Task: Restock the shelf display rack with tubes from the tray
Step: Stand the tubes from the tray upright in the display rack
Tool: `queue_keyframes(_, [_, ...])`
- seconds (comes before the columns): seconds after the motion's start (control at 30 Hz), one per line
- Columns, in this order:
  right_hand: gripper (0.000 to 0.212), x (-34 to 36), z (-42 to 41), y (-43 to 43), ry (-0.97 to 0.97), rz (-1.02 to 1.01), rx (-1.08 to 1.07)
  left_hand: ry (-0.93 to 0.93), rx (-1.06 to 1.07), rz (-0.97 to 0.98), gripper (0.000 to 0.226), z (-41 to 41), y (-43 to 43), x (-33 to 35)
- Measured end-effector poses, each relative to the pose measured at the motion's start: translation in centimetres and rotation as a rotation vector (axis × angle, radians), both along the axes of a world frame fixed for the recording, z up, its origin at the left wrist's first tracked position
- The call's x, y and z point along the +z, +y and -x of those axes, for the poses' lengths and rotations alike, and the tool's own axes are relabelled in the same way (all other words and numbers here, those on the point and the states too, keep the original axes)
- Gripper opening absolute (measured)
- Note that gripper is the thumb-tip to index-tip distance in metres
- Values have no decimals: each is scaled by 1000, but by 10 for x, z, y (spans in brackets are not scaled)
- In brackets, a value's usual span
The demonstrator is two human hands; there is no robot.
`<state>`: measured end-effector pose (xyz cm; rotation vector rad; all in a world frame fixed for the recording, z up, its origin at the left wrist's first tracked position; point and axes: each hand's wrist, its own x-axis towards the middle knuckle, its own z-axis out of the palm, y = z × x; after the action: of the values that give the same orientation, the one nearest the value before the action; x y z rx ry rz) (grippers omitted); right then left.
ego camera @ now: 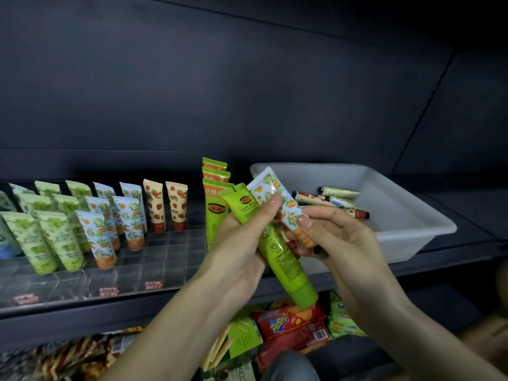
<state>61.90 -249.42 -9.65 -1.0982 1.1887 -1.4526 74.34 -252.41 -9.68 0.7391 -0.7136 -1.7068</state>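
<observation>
My left hand [239, 243] grips a bright green tube [283, 259], held slanted with its cap pointing down. Behind it, a light blue tube with an orange-fruit print [268, 185] is pinched by my right hand [338, 237], with my left thumb also touching it. Both hands are in front of the shelf, between the clear display rack [154, 259] and the white tray [412, 226]. The rack holds rows of upright tubes: pale green [55, 237], blue with fruit print [101, 237], strawberry print [165, 204] and green ones [215, 193]. Several small tubes [332, 202] lie in the tray.
The dark shelf's front edge [82, 317] runs below the rack, with small price tags [154, 284] on it. Snack packets and a red cracker box [288, 323] fill the shelf underneath. A dark back panel rises behind everything.
</observation>
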Motion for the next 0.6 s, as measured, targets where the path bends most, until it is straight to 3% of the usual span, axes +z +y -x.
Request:
queue_keyframes(0.3, [18, -4, 0, 3, -50, 44, 60, 23, -2, 38, 52, 2, 5, 6])
queue_keyframes(0.47, [30, -2, 9, 0, 58, 98, 74, -4, -4, 78, 44, 0, 6, 8])
queue_keyframes(0.6, [17, 12, 33, -16, 126, 169, 25, -72, 25, 135, 26, -10, 4, 9])
